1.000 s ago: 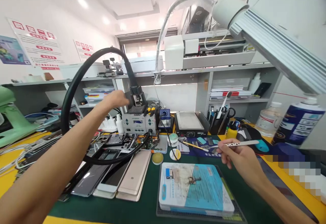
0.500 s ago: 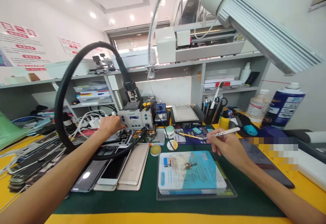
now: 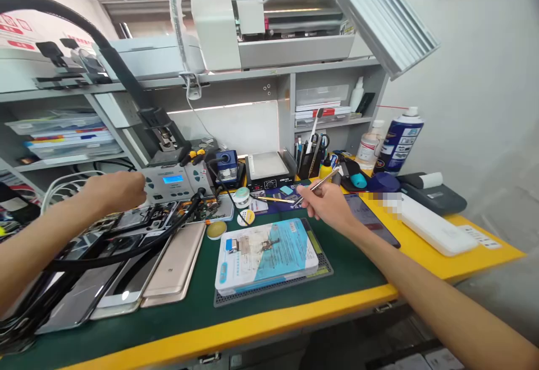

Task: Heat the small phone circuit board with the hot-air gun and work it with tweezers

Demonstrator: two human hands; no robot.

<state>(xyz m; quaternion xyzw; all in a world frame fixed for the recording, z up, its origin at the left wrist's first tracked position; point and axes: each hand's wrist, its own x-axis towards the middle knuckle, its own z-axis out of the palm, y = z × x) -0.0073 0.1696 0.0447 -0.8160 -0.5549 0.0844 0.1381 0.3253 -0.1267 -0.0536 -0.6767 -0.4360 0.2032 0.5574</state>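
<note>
Green mat (image 3: 202, 308), tweezers (image 3: 327, 178) pinched in right hand (image 3: 328, 206), left hand (image 3: 114, 191) beside grey station (image 3: 185, 182), grip unclear

We see a yellow worktop (image 3: 404, 260) with a dark green mat (image 3: 353, 272) over it. On the mat we have a row of phones (image 3: 174, 260), a round tin (image 3: 217, 230) and a grey tray (image 3: 322, 266) under a blue-and-white case (image 3: 297, 252). Behind stand a control unit (image 3: 172, 187) and a flat heating plate (image 3: 267, 167); on our right, a spray can (image 3: 398, 142) and a long white device (image 3: 440, 227).
</note>
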